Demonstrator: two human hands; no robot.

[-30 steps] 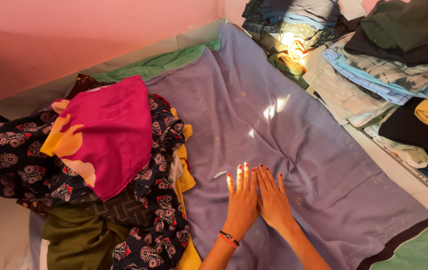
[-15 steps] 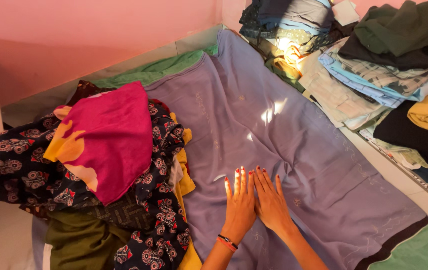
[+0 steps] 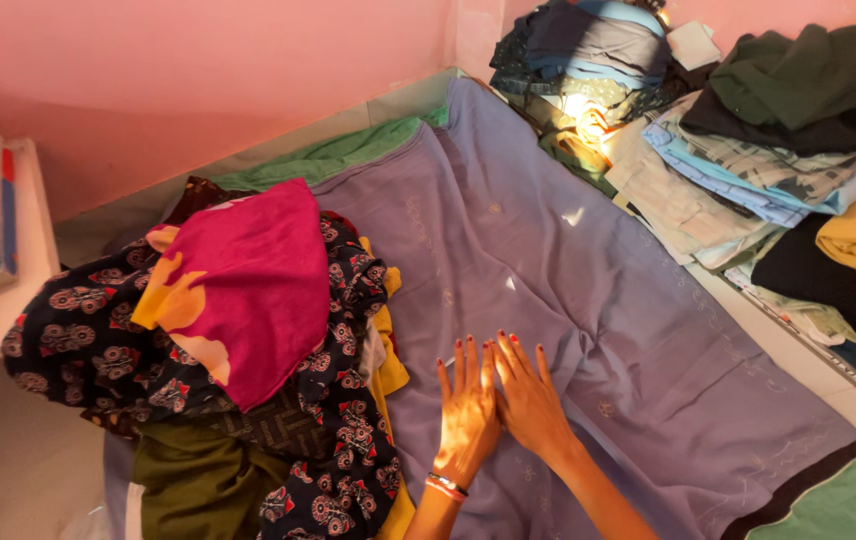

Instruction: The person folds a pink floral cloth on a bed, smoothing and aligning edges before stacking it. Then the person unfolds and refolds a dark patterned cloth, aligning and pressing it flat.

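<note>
- Head view: the left hand (image 3: 467, 412) and the right hand (image 3: 527, 400) are laid flat, fingers extended, side by side and touching, on the lavender cloth (image 3: 548, 280); nothing is gripped.
- The lavender cloth is spread over a green sheet (image 3: 333, 152).
- Left of the cloth, a magenta-and-yellow garment (image 3: 248, 280) is heaped on a dark printed fabric (image 3: 88, 340).
- Right of the cloth, folded clothes (image 3: 748, 170) are stacked.

A bed with a green sheet (image 3: 348, 152) carries a lavender cloth (image 3: 568, 300) spread flat under both hands, a heap of crumpled garments (image 3: 228, 340) left of them, folded clothes (image 3: 748, 170) stacked beyond, to their right.
</note>
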